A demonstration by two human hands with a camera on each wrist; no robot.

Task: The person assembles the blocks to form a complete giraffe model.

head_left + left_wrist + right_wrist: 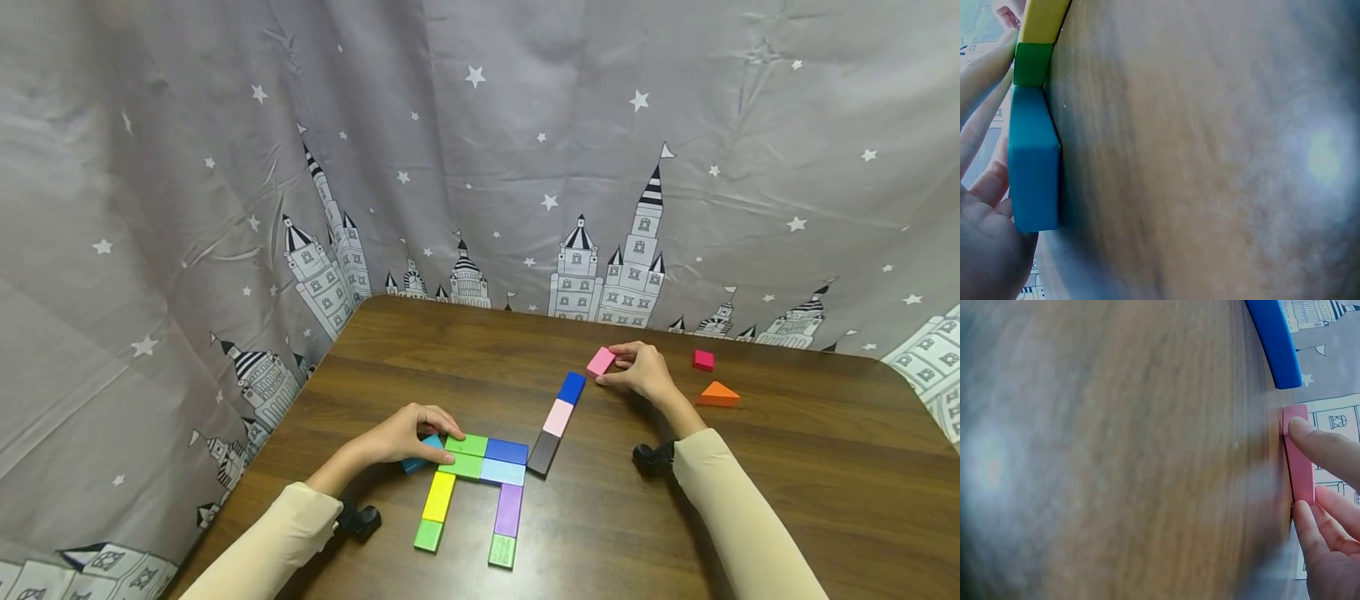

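Between thumb and fingers, my right hand [640,371] pinches a pink block [601,362] at the back of the table; the right wrist view shows this pink block [1299,456] from its side, near the table surface. My left hand [408,433] reaches over a teal block [422,455], with its thumb and fingertips touching two green blocks [463,456]. Close up, the teal block [1035,159] stands beside the left palm. A dark blue block [507,451] and a light blue block [502,472] join the green ones. Leading toward the pink block is a slanted row of black [544,452], pale pink [557,418] and blue [572,388] blocks.
Below the green and blue blocks run two columns: yellow [438,497] over green [428,536], and purple [508,510] over striped green [502,551]. Right of the right hand lie a red block [703,360] and an orange triangular block [718,395]. A grey curtain [480,167] hangs behind the table.
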